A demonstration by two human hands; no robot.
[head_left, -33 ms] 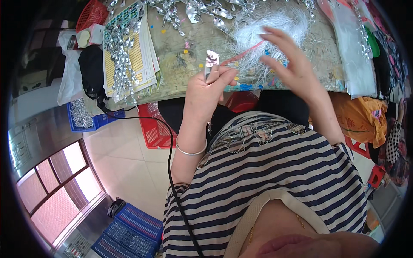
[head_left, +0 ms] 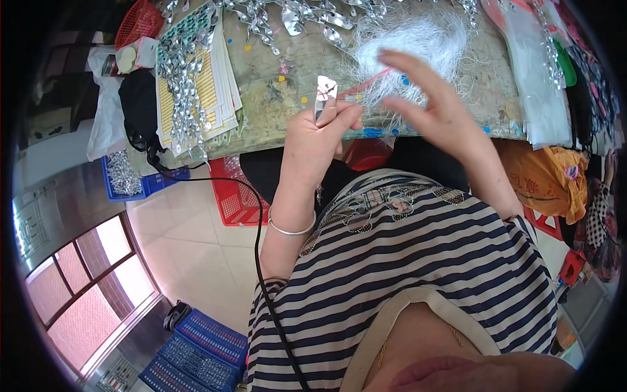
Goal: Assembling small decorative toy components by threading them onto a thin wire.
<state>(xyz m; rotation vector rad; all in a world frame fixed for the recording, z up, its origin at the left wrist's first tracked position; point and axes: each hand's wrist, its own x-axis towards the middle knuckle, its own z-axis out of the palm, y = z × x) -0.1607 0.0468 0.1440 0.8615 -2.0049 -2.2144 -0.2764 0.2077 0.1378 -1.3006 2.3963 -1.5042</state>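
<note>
My left hand (head_left: 308, 145) is closed just over the table's near edge, thumb pressed against the fingers. From its grip sticks up a small shiny silver piece (head_left: 326, 87), whose exact kind I cannot make out. A thin red strand (head_left: 367, 83) runs from near those fingertips toward the heap of fine white threads (head_left: 428, 40). In front of that heap hovers my right hand (head_left: 447, 121), thumb and fingers apart, with nothing visible in it. Whether it touches any thread is unclear.
Strings of silver twisted ornaments (head_left: 186, 85) lie over cards (head_left: 225, 98) on the left, and more ornaments (head_left: 294, 19) along the table's far side. Clear plastic bags (head_left: 545, 104) hang at the right. Below are a red basket (head_left: 238, 206), a blue crate (head_left: 124, 176) and a black cable (head_left: 258, 261).
My right hand has shifted slightly left and toward me. The silver piece in my left hand has turned a little and moved slightly right.
</note>
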